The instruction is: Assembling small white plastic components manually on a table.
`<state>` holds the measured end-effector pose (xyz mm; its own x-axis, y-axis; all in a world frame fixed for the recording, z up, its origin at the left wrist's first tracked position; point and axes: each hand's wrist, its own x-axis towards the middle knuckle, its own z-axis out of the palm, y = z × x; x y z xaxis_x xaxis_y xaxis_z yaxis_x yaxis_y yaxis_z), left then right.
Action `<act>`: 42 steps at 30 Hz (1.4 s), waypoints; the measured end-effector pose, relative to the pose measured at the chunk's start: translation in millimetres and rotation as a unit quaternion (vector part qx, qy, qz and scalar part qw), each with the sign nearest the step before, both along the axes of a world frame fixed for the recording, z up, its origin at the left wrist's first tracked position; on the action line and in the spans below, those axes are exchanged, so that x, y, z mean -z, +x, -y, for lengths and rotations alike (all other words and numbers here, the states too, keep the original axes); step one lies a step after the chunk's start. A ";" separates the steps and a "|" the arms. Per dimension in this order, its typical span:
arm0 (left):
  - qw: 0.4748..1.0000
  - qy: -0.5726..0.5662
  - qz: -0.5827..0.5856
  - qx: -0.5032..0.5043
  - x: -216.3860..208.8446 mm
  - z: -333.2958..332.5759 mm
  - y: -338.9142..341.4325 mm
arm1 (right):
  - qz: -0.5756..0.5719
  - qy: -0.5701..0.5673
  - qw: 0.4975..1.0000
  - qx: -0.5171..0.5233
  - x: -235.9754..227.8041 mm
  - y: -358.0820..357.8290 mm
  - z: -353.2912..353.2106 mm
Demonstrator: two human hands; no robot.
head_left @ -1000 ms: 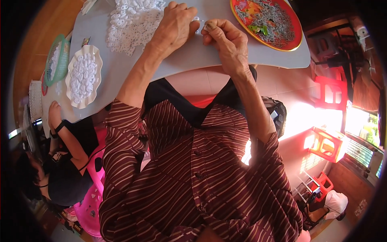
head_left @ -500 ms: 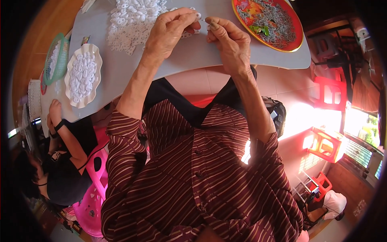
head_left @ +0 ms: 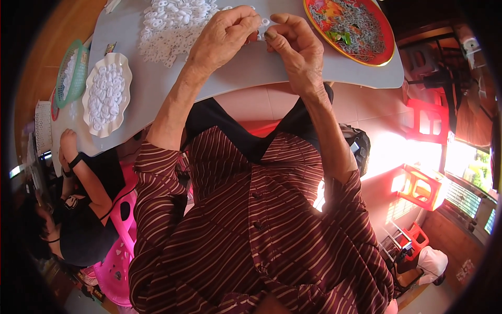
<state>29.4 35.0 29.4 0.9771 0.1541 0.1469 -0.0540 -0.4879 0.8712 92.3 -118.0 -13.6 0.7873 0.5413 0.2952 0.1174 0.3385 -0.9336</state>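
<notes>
Above the far part of the table, my left hand (head_left: 227, 36) is closed with thumb and forefinger pinched together; what lies in the pinch is hidden. Close to its right, my right hand (head_left: 300, 49) bends its fingers inward, thumb against the curled fingers and forefinger lifted apart; anything in that grip is too small to make out. Between the fingertips shows a small white ring-shaped plastic piece (head_left: 265, 22). Behind my left hand spreads a pile of similar white plastic pieces (head_left: 166, 39). Right of my right hand stands a round red tray (head_left: 388, 49) of small grey metal parts.
On the grey table (head_left: 235, 76), a scalloped cream dish (head_left: 127, 86) and a green basket (head_left: 81, 73) at left hold more white pieces. A co-worker's arm (head_left: 91, 178) rests at the left edge. Red stools (head_left: 426, 118) stand on the floor at right.
My left hand has risen slightly, and its pinch no longer shows the white piece seen there before. My right forefinger has lifted away from the thumb.
</notes>
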 end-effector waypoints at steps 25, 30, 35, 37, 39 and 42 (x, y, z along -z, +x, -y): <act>0.999 0.010 0.032 0.021 10.4 -1.0 -7.5 | 0.005 -0.027 1.000 -0.006 -4.0 -4.9 3.2; 0.997 -0.016 0.076 -0.025 19.7 12.0 -16.2 | 0.021 -0.043 0.999 -0.005 -6.7 -6.5 2.9; 0.991 -0.053 0.095 -0.071 20.7 22.6 -15.9 | 0.030 -0.046 0.998 -0.021 -6.9 -6.9 3.9; 0.989 -0.055 0.102 -0.088 22.1 25.5 -16.1 | 0.019 -0.033 0.999 -0.026 -6.0 -7.8 3.5; 0.988 -0.071 0.079 -0.114 21.4 27.9 -18.1 | 0.008 -0.019 0.999 -0.035 -6.3 -8.5 3.1; 0.984 -0.089 0.089 -0.126 22.0 32.3 -17.3 | 0.034 -0.041 0.998 -0.031 -7.4 -8.1 4.4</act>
